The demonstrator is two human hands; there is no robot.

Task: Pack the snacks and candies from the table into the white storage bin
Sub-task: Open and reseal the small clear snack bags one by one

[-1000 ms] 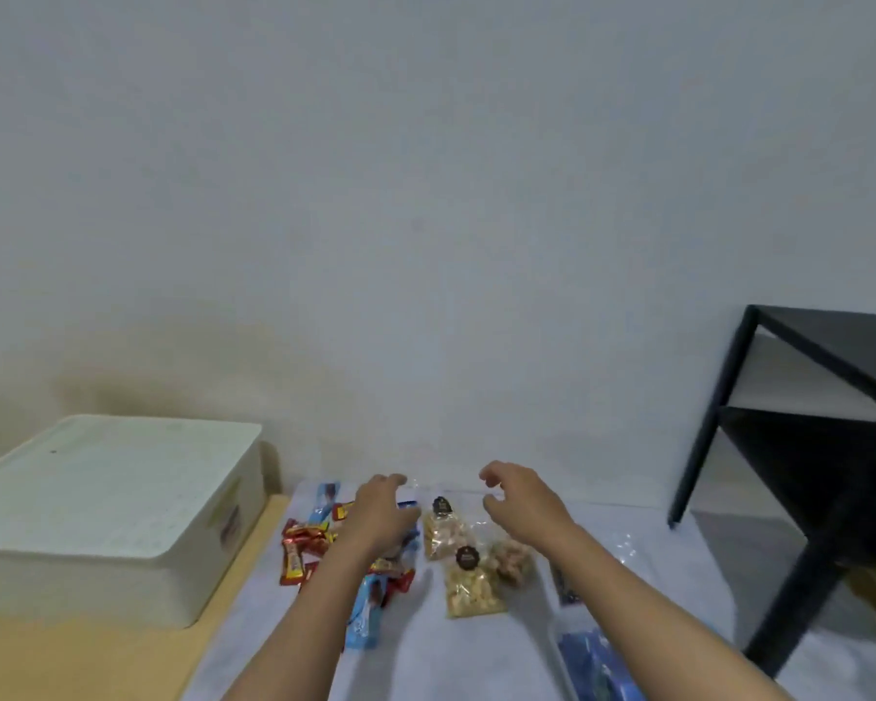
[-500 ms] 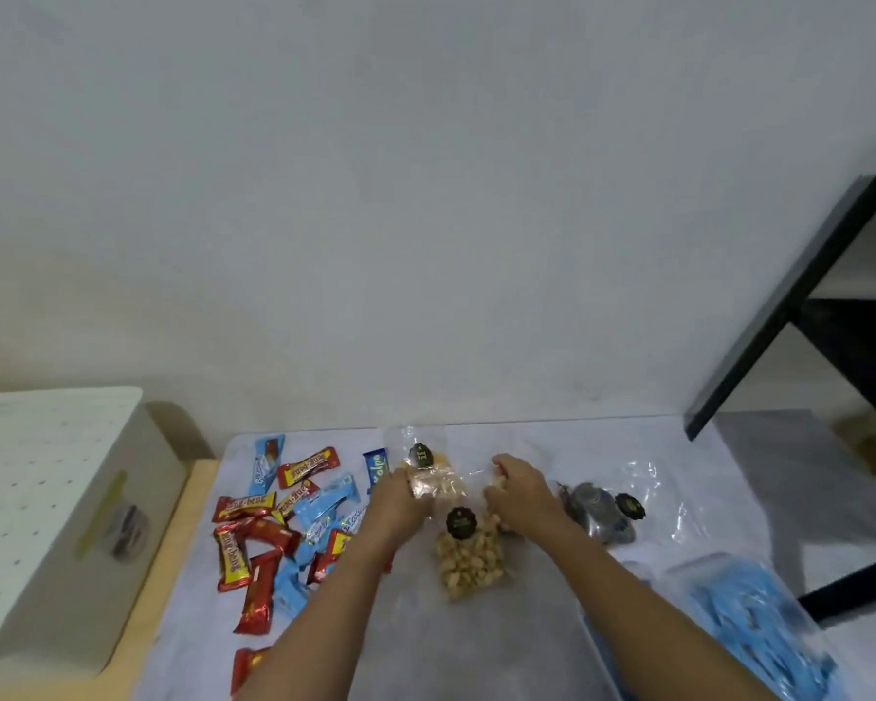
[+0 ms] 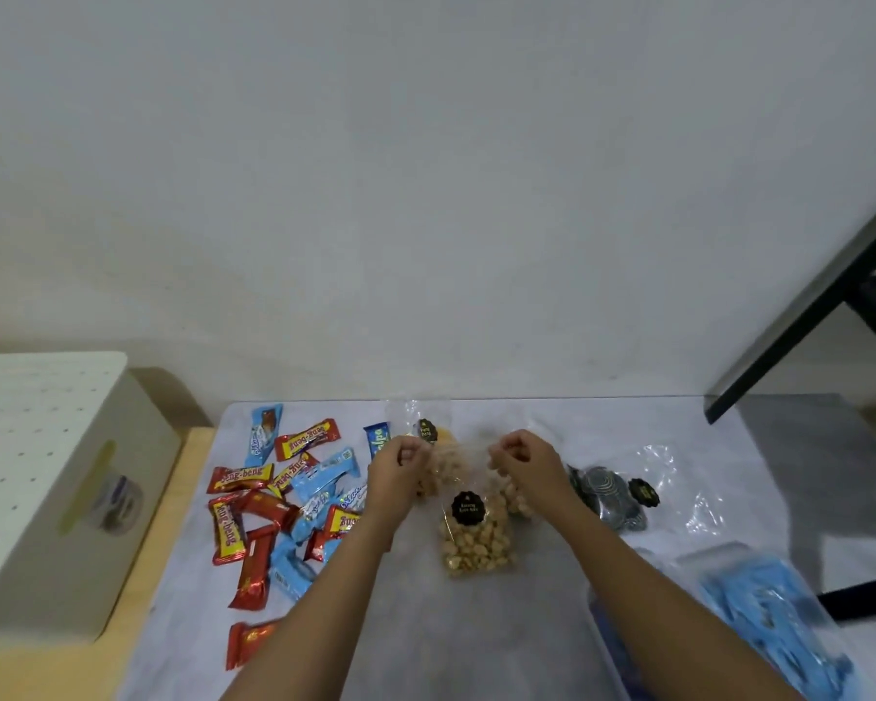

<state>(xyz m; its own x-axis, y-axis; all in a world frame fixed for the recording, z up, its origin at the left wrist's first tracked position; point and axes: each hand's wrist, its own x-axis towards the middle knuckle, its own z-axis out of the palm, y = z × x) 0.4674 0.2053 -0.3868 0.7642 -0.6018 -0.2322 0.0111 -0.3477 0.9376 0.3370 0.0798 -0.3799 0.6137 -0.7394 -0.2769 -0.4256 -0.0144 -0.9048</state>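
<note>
A clear bag of tan snack puffs (image 3: pixel 474 541) with a black round sticker lies at the table's middle. My left hand (image 3: pixel 400 465) and my right hand (image 3: pixel 524 460) each pinch a top corner of this bag. Another clear snack bag (image 3: pixel 433 437) lies just behind, and a third (image 3: pixel 517 498) sits partly under my right wrist. Several red and blue candy bars (image 3: pixel 279 503) are scattered to the left. The white storage bin (image 3: pixel 41 488) stands at the far left with its perforated lid on.
A clear bag of dark round cookies (image 3: pixel 610 495) lies to the right. A clear tub of blue wrapped candies (image 3: pixel 764 619) sits at the front right. A black metal shelf frame (image 3: pixel 810 306) stands right of the table. The wall runs along the table's back edge.
The view has tilted down and come closer to the table. Both hands came down from the air onto the snack bags, and now pinch the front bag's top corners.
</note>
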